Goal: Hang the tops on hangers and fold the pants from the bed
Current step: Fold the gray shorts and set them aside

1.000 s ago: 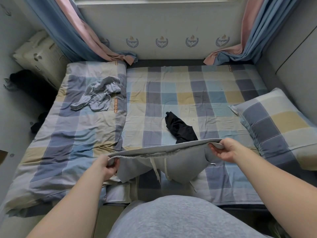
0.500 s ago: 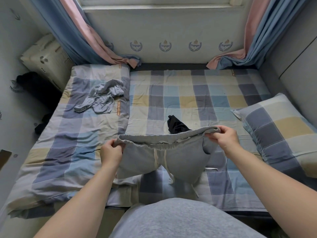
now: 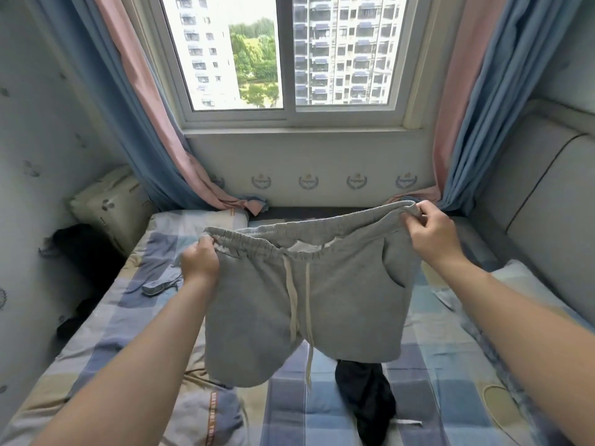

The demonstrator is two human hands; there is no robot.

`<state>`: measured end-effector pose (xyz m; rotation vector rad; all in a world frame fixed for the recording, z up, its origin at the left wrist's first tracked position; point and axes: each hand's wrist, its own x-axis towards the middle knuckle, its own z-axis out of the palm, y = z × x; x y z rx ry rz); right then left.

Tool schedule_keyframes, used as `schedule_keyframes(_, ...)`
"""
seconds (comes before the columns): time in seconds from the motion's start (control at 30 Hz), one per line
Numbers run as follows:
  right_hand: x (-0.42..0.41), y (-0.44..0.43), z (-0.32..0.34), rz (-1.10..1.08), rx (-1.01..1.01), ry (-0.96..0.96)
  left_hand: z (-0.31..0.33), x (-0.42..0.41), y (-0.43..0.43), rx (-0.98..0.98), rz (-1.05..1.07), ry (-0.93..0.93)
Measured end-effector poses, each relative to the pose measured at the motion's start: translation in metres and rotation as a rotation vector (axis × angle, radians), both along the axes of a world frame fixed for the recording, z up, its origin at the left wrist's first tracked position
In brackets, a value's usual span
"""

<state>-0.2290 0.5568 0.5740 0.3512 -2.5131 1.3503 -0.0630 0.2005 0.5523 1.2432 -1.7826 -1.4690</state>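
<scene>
The main risk, as I judge it, lies in the landing. The grey shorts (image 3: 322, 300) hang in the air above the bed (image 3: 450, 381), and a black garment (image 3: 370, 400) lies on the checked cover directly under their right leg. Lowered straight down, the shorts would settle on it and fold up lumpy. The waistband sags between the 2 grips and sits higher on the right, so the 2 legs may not line up and any fold could come out crooked. The pale drawstring (image 3: 293, 304) dangles below the hems and could get trapped inside a fold.

Both arms reach forward and up, toward the window. The left hand (image 3: 199, 262) is closed round the bunched left corner of the waistband, knuckles toward the camera. The right hand (image 3: 431, 233) is higher and farther away, and pinches the right corner between thumb and fingertips. Another bluish garment (image 3: 157, 286) lies on the bed at the left, partly hidden behind the left wrist.
</scene>
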Motion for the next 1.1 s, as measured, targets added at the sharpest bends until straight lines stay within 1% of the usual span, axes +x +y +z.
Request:
schedule_keyframes(0.03, -0.008, -0.004, 0.018, 0.008, -0.037, 0.017, 0.017, -0.009, -0.005, 0.057, 0.0, -0.008)
schedule_keyframes(0.07, -0.014, -0.008, 0.036, 0.017, -0.075, 0.024, 0.034, -0.016, -0.008, 0.156, -0.019, 0.014)
schedule_keyframes(0.13, -0.023, -0.018, 0.073, 0.03, -0.158, 0.01, 0.068, -0.03, -0.01, 0.356, -0.096, 0.114)
schedule_keyframes(0.2, -0.027, -0.028, 0.11, 0.058, -0.26, -0.047, 0.103, -0.039, -0.006, 0.44, -0.158, 0.224)
schedule_keyframes(0.27, -0.024, -0.039, 0.144, 0.112, -0.319, -0.087, 0.137, -0.049, 0.003, 0.46, -0.224, 0.331)
schedule_keyframes(0.37, -0.012, -0.06, 0.189, 0.249, -0.352, -0.174, 0.184, -0.055, 0.025, 0.419, -0.306, 0.428)
schedule_keyframes(0.43, -0.002, -0.074, 0.214, 0.352, -0.344, -0.201, 0.207, -0.056, 0.042, 0.326, -0.38, 0.476)
schedule_keyframes(0.53, 0.014, -0.093, 0.24, 0.488, -0.382, -0.16, 0.232, -0.052, 0.072, 0.157, -0.558, 0.539)
schedule_keyframes(0.6, 0.025, -0.103, 0.251, 0.572, -0.375, -0.116, 0.243, -0.047, 0.089, 0.144, -0.694, 0.572)
schedule_keyframes(0.67, 0.033, -0.109, 0.259, 0.606, -0.314, -0.073, 0.25, -0.042, 0.1, 0.085, -0.854, 0.592)
schedule_keyframes(0.73, 0.039, -0.109, 0.266, 0.615, -0.297, -0.061, 0.249, -0.039, 0.102, -0.012, -0.941, 0.616)
schedule_keyframes(0.8, 0.043, -0.107, 0.272, 0.656, -0.313, -0.109, 0.247, -0.037, 0.103, -0.097, -0.94, 0.636)
schedule_keyframes(0.87, 0.045, -0.105, 0.271, 0.685, -0.273, -0.12, 0.242, -0.039, 0.104, -0.097, -0.893, 0.631)
schedule_keyframes(0.9, 0.044, -0.106, 0.268, 0.674, -0.25, -0.118, 0.239, -0.04, 0.105, -0.056, -0.869, 0.627)
schedule_keyframes(0.97, 0.04, -0.105, 0.262, 0.67, -0.238, -0.139, 0.233, -0.045, 0.106, 0.1, -0.809, 0.604)
schedule_keyframes(1.03, 0.035, -0.102, 0.253, 0.692, -0.32, -0.143, 0.225, -0.051, 0.105, 0.229, -0.715, 0.559)
schedule_keyframes(1.07, 0.03, -0.098, 0.246, 0.658, -0.353, -0.093, 0.221, -0.053, 0.104, 0.255, -0.676, 0.536)
schedule_keyframes(1.1, 0.024, -0.094, 0.238, 0.577, -0.369, -0.02, 0.217, -0.054, 0.103, 0.278, -0.655, 0.523)
